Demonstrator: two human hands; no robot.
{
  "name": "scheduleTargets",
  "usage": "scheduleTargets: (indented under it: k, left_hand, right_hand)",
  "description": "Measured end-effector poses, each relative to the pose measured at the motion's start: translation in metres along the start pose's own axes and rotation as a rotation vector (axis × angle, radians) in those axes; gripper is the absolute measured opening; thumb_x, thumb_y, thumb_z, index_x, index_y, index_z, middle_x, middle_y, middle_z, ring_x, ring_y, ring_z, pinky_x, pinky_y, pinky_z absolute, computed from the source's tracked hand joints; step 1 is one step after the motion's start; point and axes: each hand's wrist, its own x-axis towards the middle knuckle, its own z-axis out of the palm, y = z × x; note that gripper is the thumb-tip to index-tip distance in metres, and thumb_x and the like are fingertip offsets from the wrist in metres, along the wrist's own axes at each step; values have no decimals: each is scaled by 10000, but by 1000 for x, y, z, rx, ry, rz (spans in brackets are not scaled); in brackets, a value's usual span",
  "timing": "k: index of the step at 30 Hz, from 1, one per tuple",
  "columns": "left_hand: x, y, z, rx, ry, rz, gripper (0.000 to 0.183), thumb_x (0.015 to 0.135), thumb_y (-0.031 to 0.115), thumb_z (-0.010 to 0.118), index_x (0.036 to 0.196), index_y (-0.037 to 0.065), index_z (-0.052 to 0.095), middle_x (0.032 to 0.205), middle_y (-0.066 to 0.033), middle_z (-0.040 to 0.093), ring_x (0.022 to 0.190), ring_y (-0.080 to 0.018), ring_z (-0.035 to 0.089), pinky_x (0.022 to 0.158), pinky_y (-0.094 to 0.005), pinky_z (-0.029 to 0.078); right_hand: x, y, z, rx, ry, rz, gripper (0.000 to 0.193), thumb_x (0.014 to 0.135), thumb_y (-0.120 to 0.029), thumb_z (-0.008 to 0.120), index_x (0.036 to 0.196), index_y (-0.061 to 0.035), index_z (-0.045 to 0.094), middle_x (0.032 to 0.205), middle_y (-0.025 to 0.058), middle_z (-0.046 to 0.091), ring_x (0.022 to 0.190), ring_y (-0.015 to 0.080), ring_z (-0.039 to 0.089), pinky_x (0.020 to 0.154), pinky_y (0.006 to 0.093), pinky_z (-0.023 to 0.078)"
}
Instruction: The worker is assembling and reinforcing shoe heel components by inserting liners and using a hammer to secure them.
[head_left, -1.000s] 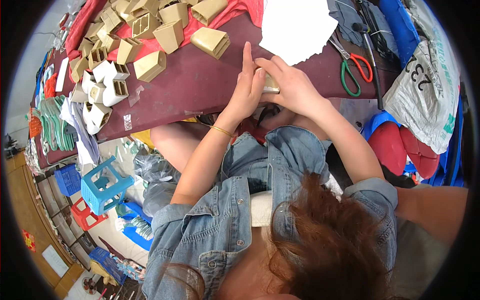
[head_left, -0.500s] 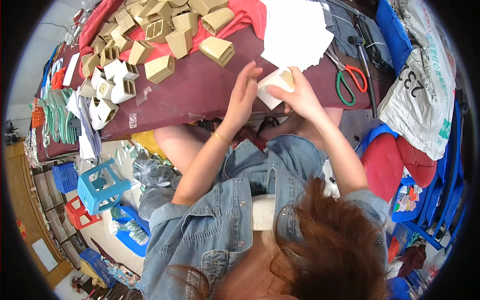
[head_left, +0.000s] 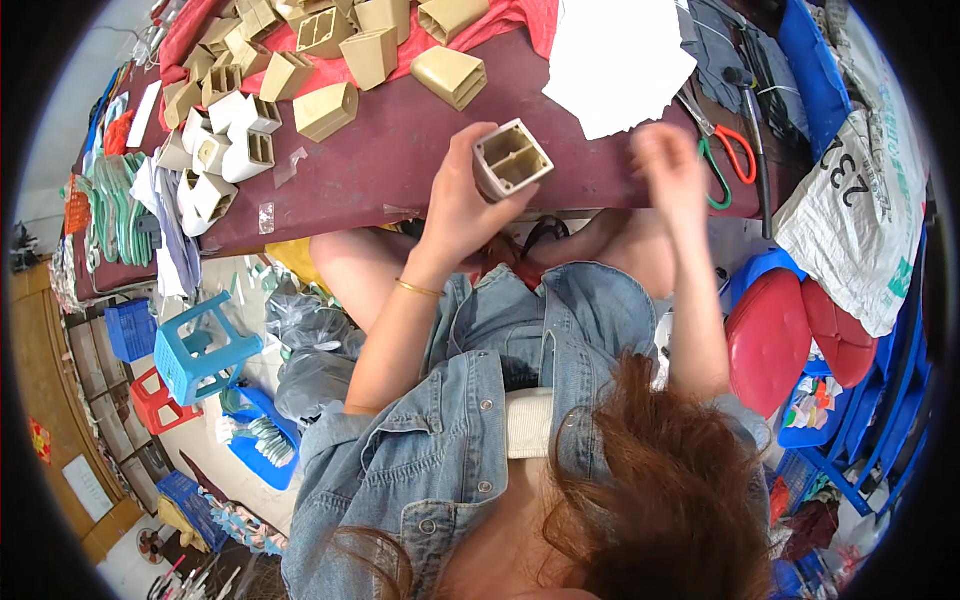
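Observation:
My left hand (head_left: 470, 185) is wrapped round a hollow plastic furniture leg (head_left: 513, 158), white outside with a tan inside. Its open end, with an inner rib and corner holes, faces up. Over the table's front part, my right hand (head_left: 667, 165) is off the leg, just below a stack of white sheets (head_left: 620, 70). Motion smears its bent fingers, so whether anything is in them does not show. Bare tan furniture legs (head_left: 370, 58) are heaped on a red cloth at the back left. Several white-covered legs (head_left: 247, 153) lie in a cluster at the left.
Red-and-green-handled scissors (head_left: 735, 152) and a hammer (head_left: 752, 130) lie on the maroon table (head_left: 400, 160) at the right. A white woven sack (head_left: 850, 220) hangs beyond its right edge. Below left stand a blue stool (head_left: 205, 345) and a red stool (head_left: 160, 402).
My right hand has let go of the furniture leg and moved right. My left hand has taken hold of it, and its hollow end has turned upward.

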Motion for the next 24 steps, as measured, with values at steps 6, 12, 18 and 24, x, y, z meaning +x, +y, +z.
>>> scheduleTargets:
  k: [6, 12, 18, 24]
  left_hand:
    - [8, -12, 8, 43, 48, -38, 706, 708, 134, 777, 1285, 69, 375, 1069, -138, 608, 985, -234, 619, 853, -341, 493]
    - [4, -20, 7, 143, 62, -51, 675, 708, 188, 784, 1250, 54, 404, 1060, -144, 617, 985, -261, 627, 824, -342, 495]
    - [8, -14, 9, 61, 53, -95, 605, 704, 173, 763, 1195, 27, 441, 1041, -147, 555, 976, -318, 574, 814, -383, 475]
    - [0, -29, 11, 191, 88, -62, 687, 697, 173, 799, 1247, 7, 421, 1079, -158, 602, 992, -254, 618, 846, -341, 488]
  right_hand:
    - [27, 65, -84, -1168, 359, -279, 458, 860, -407, 590, 1085, -10, 555, 1106, 207, 568, 1090, 381, 503, 962, 460, 364]
    - [30, 50, -89, -1077, 346, -146, 370, 892, -334, 560, 1008, 17, 573, 978, 230, 609, 885, 377, 586, 789, 473, 451]
    - [25, -20, -57, 222, 345, -223, 249, 951, -202, 421, 934, 19, 535, 1011, 153, 601, 850, 238, 596, 792, 329, 471]
    - [18, 1, -95, -746, 22, -613, 225, 778, -149, 632, 933, -10, 547, 1079, 180, 557, 994, 348, 536, 852, 418, 436]
